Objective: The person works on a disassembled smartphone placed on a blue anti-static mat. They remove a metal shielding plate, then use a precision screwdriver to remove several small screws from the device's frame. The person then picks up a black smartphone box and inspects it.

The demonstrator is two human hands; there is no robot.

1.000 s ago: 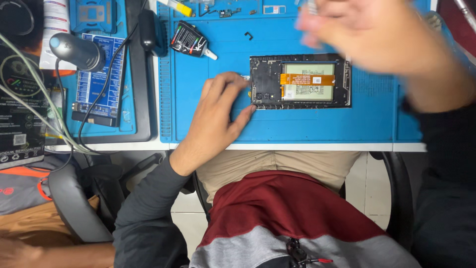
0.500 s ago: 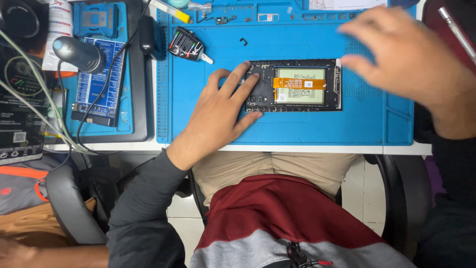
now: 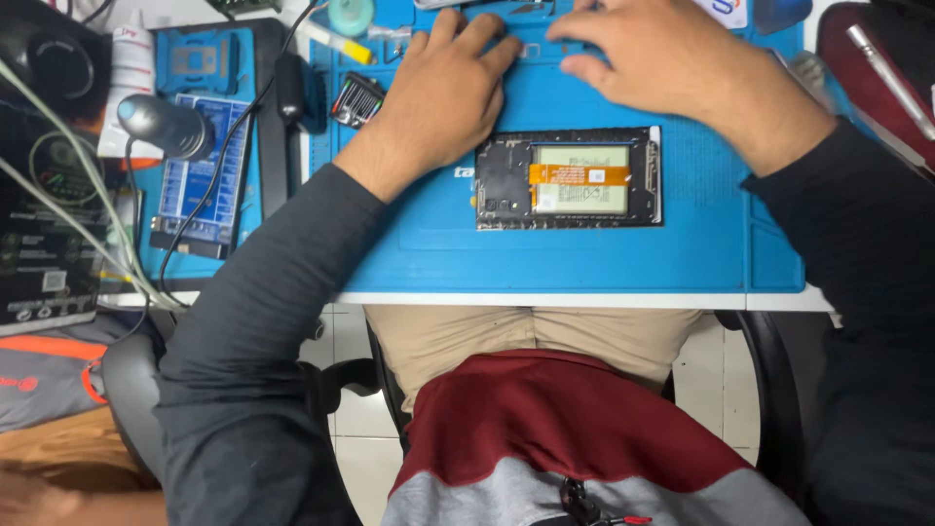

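An opened phone [image 3: 569, 178], back cover off and battery exposed, lies mid-mat [image 3: 701, 263]. Both hands reach the mat's far edge: left hand [image 3: 443, 97] flat and empty, right hand [image 3: 648, 54] fingers curled, contents unclear.

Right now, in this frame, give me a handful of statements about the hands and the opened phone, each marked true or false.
1. The opened black phone with the orange ribbon cable lies flat on the blue rubber work mat. True.
2. The left hand grips the phone. False: it rests on the mat above the phone, apart from it.
3. The right hand is at the mat's far edge. True.
4. The grey rounded lamp head sits right of the phone. False: it is to the left.
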